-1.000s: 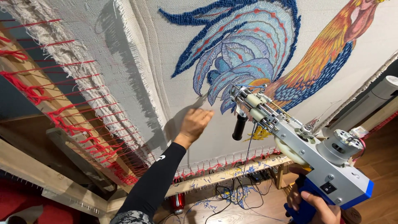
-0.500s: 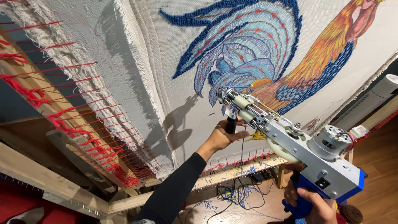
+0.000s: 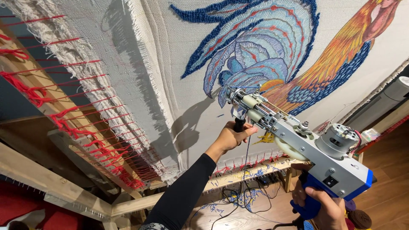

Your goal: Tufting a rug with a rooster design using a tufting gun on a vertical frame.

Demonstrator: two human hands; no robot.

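**Tufting gun, held two-handed at the cloth**

Item: gun (image 3: 306,145), silver body, blue rear housing, motor on top, needle end toward the cloth (image 3: 179,55). It sits in front of me, nose just at the lower edge of the blue tail feathers of the rooster (image 3: 272,55).

Left hand (image 3: 232,137): my grip is closed around the black front handle (image 3: 238,124) under the nose. Sleeve black, arm reaching up from below.

Right hand (image 3: 326,206): my grip is closed around the blue rear handle (image 3: 309,200), fingers wrapped at the bottom right. Whether a finger rests on the trigger I cannot tell.

Cloth: pale backing stretched on a wooden frame (image 3: 55,187), laced at the left edge with red yarn (image 3: 68,115). Rooster part filled in blue, orange and red.

Below: dark cables (image 3: 243,198) and blue yarn scraps on the floor (image 3: 383,170).

Handling notes, as I judge them: keep the nose square and pressed firmly into the cloth, so the needle does not skip or tear. Steer with the left hand, push from the right, at an even pace. Keep the yarn running slack and clear of the cables. Follow the feather outline closely; the unfilled ground lies just beside it.
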